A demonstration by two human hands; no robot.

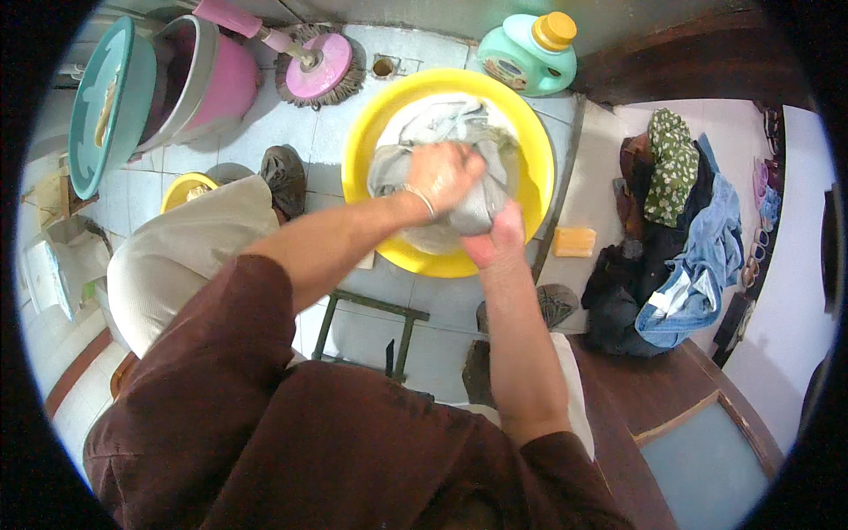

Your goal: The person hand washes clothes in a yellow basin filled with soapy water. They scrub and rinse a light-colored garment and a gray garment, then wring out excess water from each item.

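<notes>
Over a round yellow plastic basin (544, 165) on the tiled floor, both hands hold a wet grey cloth garment (478, 209). My left hand (445, 175) is closed on its upper part, back of the hand upward, with a thin band at the wrist. Lower right, my right hand (495, 237) grips the same cloth near the basin's front rim; its fingers are partly hidden by the fabric. More pale cloth (444, 119) lies in cloudy, sudsy water behind the hands.
A green detergent jug (527, 56) stands behind the basin, a pink round mop (321, 66) behind left. A teal basin (126, 112) leans by a pink bucket (228, 86). Right are an orange soap bar (574, 242) and piled clothes (689, 245). A metal frame (377, 306) stands in front.
</notes>
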